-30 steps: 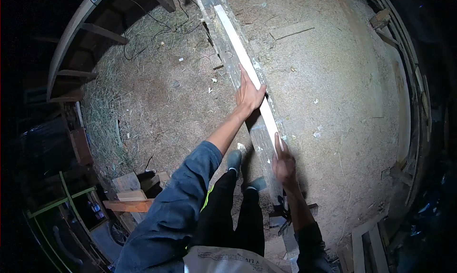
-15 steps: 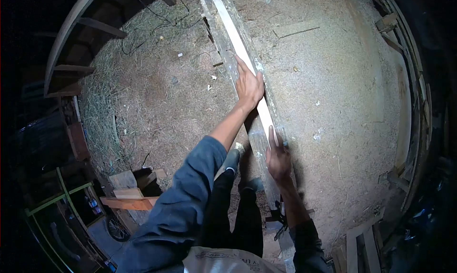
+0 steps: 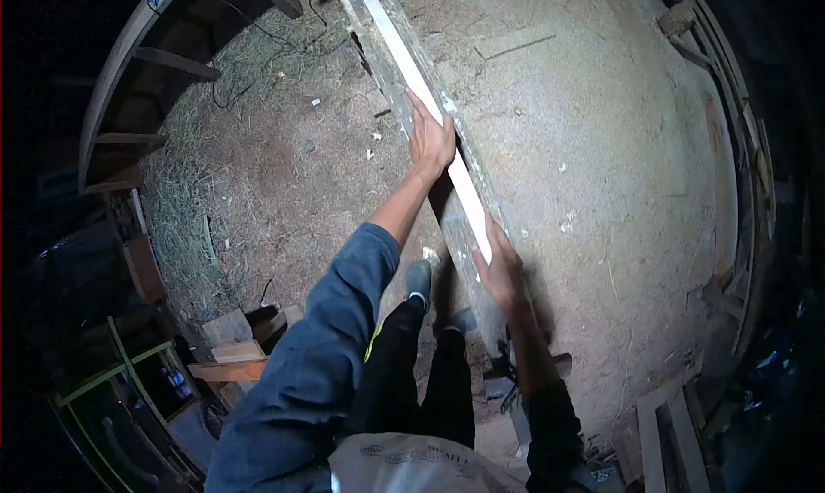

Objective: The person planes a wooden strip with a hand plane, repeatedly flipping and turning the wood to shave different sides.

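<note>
A long, pale wooden strip [image 3: 468, 197] lies lengthwise along a worn, paint-spotted plank bench [image 3: 461, 237]. Around its middle, my left hand [image 3: 432, 141] holds the strip with the thumb on one side and the fingers on the other. My right hand [image 3: 503, 268] grips the strip's near end, thumb and fingers at opposite edges. The far end of the strip rests near the far end of the bench. Part of the strip is hidden under my left hand.
Sawdust and straw cover the ground [image 3: 593, 167]. A curved wooden frame [image 3: 129, 55] stands at upper left, with cables near it. Boards [image 3: 662, 433] are stacked at lower right, and an orange-brown wood piece [image 3: 228, 370] is at lower left. My feet are beside the bench.
My left hand has gone from lying over the strip to grasping its edges. My right hand's fingers have closed around the near end. The view has shifted slightly.
</note>
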Motion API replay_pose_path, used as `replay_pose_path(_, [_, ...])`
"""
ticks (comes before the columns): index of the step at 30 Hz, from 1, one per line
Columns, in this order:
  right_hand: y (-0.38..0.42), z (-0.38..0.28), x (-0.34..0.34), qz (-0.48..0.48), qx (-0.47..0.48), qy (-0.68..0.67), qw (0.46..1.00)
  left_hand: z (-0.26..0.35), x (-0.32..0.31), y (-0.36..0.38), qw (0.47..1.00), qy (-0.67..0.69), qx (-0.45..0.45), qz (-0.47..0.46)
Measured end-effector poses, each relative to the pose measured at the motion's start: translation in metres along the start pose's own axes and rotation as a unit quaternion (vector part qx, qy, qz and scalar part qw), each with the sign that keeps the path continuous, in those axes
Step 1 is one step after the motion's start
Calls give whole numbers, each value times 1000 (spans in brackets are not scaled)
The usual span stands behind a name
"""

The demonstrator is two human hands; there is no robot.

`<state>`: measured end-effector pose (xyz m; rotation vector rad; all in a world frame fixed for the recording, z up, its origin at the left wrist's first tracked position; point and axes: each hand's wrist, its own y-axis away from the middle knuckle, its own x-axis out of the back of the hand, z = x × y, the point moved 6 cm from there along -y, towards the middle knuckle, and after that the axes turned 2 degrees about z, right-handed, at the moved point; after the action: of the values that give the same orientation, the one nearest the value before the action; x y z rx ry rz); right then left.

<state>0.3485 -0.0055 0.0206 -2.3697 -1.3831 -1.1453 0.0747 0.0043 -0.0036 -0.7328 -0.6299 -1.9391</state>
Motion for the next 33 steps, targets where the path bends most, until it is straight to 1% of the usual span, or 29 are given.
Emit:
replay_pose_path(3, [41, 28, 6, 9, -18, -27, 999, -1, -1, 36, 999, 2, -25, -32])
replay_pose_path(4, [52, 33, 6, -3, -28, -41, 999, -2, -3, 54, 999, 1, -36, -40])
replay_pose_path(5, [61, 38, 6, 5, -35, -41, 999, 0, -8, 72, 998, 0, -49, -50])
replay_pose_path(6, [66, 37, 6, 8, -47, -15, 999, 6, -8, 92, 997, 8, -66, -39])
replay_pose_path(7, [71, 30, 9, 9, -58, 10, 998, 14, -7, 111, 997, -9, -67, -44])
replay_pose_path(8, [75, 30, 8, -35, -96, 35, 994, 18, -11, 129, 996, -6, -41, -83])
replay_pose_path(9, [79, 30, 9, -32, -108, 29, 993, 27, -9, 148, 992, -8, -14, -127])
replay_pose_path(10, [82, 29, 11, -30, -89, 41, 995, 20, -19, 163, 990, -14, -18, -141])
replay_pose_path(11, [86, 27, 13, -28, -71, 53, 996, 20, -22, 176, 984, -122, -92, -90])
replay_pose_path(12, [95, 30, 17, -33, -71, 49, 996, 26, -26, 193, 959, -223, -168, -38])
replay_pose_path(13, [103, 36, 23, -26, -90, 48, 995, 30, -30, 206, 957, -220, -180, -54])
replay_pose_path(15, [126, 45, 32, -32, -89, 63, 994, 40, -35, 239, 945, -186, -243, -115])
replay_pose_path(16, [139, 54, 35, -22, -109, 60, 992, 44, -40, 254, 940, -182, -257, -132])
replay_pose_path(18, [165, 62, 50, 59, -80, 42, 994, 57, -51, 293, 903, -165, -352, -181])
replay_pose_path(19, [174, 66, 60, 68, -93, 41, 992, 67, -56, 311, 881, -156, -398, -200])
replay_pose_path(20, [188, 72, 65, 66, -136, 40, 988, 73, -59, 331, 864, -170, -429, -200])
replay_pose_path(21, [203, 78, 68, 65, -178, 37, 981, 75, -62, 349, 857, -170, -439, -212])
replay_pose_path(23, [227, 88, 80, 95, -203, 20, 974, 79, -76, 377, 836, -148, -449, -279])
replay_pose_path(27, [277, 104, 83, 139, -254, 2, 957, 86, -91, 419, 779, -167, -510, -324])
replay_pose_path(28, [288, 109, 83, 157, -267, -5, 951, 84, -93, 429, 764, -172, -511, -354])
replay_pose_path(29, [301, 110, 81, 177, -279, -12, 944, 85, -94, 439, 743, -182, -536, -357])
replay_pose_path(30, [314, 108, 86, 197, -295, -5, 935, 79, -99, 449, 732, -170, -551, -362])
replay_pose_path(32, [339, 119, 76, 235, -324, -8, 916, 79, -102, 466, 712, -159, -575, -370])
replay_pose_path(33, [350, 124, 72, 261, -343, -5, 902, 75, -106, 473, 708, -185, -517, -444])
